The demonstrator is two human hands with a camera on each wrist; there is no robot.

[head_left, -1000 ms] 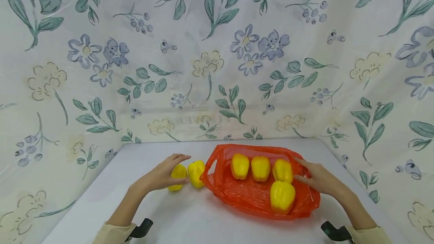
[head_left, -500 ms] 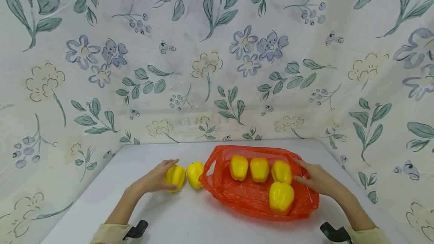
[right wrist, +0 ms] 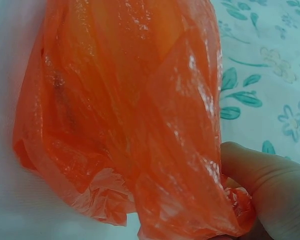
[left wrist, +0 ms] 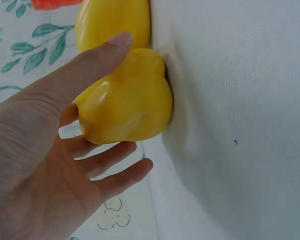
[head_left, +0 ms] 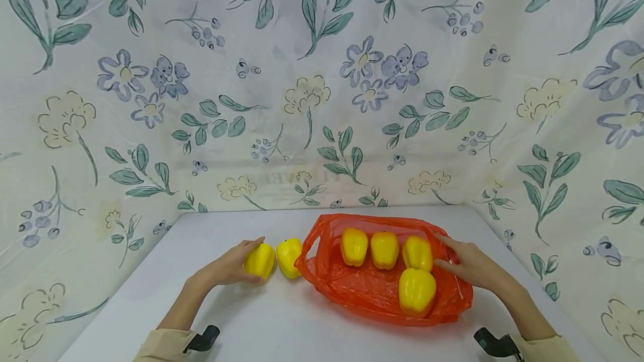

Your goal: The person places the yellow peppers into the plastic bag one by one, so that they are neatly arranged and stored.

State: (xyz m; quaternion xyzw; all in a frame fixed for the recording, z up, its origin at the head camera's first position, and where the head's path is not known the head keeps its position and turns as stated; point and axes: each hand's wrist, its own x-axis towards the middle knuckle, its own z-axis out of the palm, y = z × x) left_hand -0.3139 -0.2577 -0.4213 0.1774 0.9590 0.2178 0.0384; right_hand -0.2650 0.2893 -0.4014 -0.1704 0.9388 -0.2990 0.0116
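My left hand (head_left: 227, 267) has its thumb and fingers around a yellow bell pepper (head_left: 260, 261) on the white table. In the left wrist view the thumb lies across this pepper (left wrist: 130, 107), while the outer fingers spread below it. A second yellow bell pepper (head_left: 289, 259) stands just right of it, beside a red plastic bag (head_left: 362, 289). Several yellow peppers lie within the bag, the nearest one (head_left: 417, 293) at its front right. At the bag's right end my right hand (head_left: 475, 267) grips the plastic, bunched by the thumb in the right wrist view.
The white table (head_left: 302, 334) runs back to a floral cloth (head_left: 282, 144) hanging behind it and at both sides. A loop of the bag, with a hole through it, reaches left to the second pepper. Dark devices (head_left: 203, 339) sit at both wrists.
My left hand has moved slightly left and down, closing around the left pepper it earlier hovered over. The right hand and the bag look still.
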